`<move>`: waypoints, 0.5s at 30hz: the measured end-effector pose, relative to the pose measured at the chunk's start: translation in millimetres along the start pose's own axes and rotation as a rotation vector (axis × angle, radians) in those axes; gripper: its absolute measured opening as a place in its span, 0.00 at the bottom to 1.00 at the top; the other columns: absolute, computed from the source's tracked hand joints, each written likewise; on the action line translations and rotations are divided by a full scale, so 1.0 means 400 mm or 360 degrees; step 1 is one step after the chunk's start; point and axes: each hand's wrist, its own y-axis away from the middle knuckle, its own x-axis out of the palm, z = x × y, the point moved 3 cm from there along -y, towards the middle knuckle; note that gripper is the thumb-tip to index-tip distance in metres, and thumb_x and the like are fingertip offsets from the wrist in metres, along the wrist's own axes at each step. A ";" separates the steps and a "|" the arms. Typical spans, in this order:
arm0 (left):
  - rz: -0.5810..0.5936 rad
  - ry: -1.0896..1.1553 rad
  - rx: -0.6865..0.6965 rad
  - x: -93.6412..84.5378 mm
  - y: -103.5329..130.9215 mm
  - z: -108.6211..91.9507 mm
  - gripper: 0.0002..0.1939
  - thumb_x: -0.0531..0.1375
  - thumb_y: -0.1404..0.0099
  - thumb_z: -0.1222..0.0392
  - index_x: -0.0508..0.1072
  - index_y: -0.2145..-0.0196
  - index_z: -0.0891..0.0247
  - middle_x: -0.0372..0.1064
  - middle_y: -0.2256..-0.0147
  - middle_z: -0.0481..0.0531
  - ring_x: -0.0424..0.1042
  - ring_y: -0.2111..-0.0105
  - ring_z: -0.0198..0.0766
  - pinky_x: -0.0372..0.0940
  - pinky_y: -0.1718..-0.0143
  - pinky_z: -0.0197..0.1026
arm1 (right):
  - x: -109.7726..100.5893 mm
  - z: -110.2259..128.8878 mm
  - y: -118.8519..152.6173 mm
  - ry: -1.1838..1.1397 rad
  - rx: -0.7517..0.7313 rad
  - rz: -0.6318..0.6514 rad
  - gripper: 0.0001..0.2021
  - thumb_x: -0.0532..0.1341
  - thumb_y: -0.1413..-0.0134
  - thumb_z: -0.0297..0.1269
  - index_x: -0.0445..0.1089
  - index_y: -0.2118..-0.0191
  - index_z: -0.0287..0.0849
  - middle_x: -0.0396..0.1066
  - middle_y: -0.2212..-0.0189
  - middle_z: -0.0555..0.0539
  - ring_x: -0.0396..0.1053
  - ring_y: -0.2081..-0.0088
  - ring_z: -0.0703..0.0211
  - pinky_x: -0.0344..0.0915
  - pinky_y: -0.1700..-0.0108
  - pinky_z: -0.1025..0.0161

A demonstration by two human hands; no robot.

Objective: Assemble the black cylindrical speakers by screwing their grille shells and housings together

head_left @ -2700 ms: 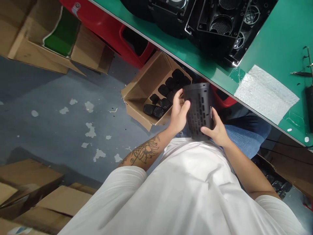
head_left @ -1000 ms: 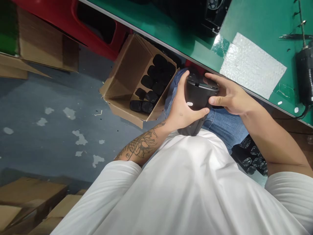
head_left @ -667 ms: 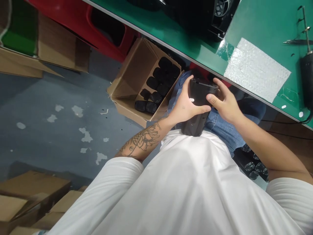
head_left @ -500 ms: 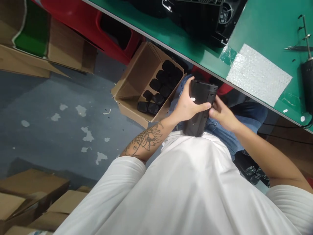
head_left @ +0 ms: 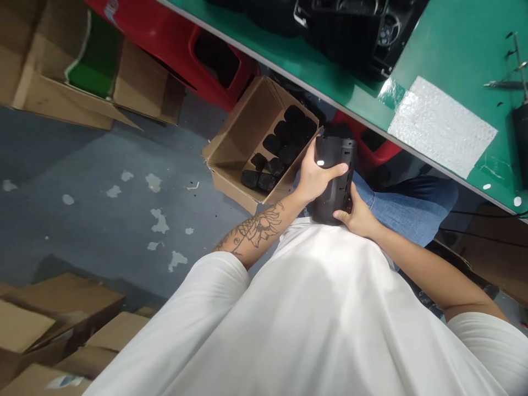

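A black plastic housing [head_left: 328, 195], long and boxy with small slots along its right side, stands close against my white shirt above my lap. My left hand [head_left: 317, 175] wraps its left side, with the thumb lying across the front face. Lower down, my right hand [head_left: 358, 213] grips the right edge near the bottom end, its thumb on the front and its other fingers hidden behind. Just left of the housing, an open cardboard box [head_left: 233, 146] on the floor holds several black rounded parts [head_left: 275, 147].
A green-topped table [head_left: 449, 41] runs along the upper right. On it lie a sheet of bubble wrap [head_left: 443, 126], a large black device [head_left: 350, 33] and a dark tool at the right edge. Red stools [head_left: 177, 41] stand beneath. More cardboard boxes [head_left: 70, 308] sit at lower left.
My right hand has slid down the housing's right side, from near its middle to near the bottom end. My left hand keeps its hold. The view has shifted slightly.
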 end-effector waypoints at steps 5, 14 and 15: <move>-0.0104 -0.0008 0.0036 -0.024 0.045 -0.031 0.67 0.80 0.52 0.25 0.60 0.25 0.56 0.67 0.29 0.65 0.69 0.28 0.58 0.59 0.22 0.59 | -0.020 0.020 0.005 -0.0121 -0.0096 0.0136 0.71 0.77 0.48 0.73 0.40 0.14 0.43 0.38 0.17 0.36 0.44 0.16 0.39 0.45 0.13 0.42; -0.0184 0.0118 0.0230 -0.038 0.106 -0.086 0.65 0.81 0.50 0.29 0.60 0.24 0.52 0.70 0.30 0.61 0.70 0.29 0.57 0.61 0.22 0.55 | -0.027 0.032 0.024 -0.0354 -0.0215 0.0168 0.70 0.82 0.59 0.74 0.52 0.20 0.42 0.51 0.21 0.32 0.52 0.19 0.38 0.49 0.14 0.44; -0.0228 0.0208 0.0275 -0.033 0.110 -0.099 0.64 0.80 0.49 0.29 0.60 0.24 0.50 0.71 0.30 0.59 0.71 0.29 0.56 0.62 0.23 0.55 | -0.031 0.031 0.046 -0.0396 -0.0199 0.0099 0.71 0.84 0.63 0.74 0.56 0.21 0.42 0.52 0.22 0.32 0.52 0.19 0.37 0.49 0.14 0.44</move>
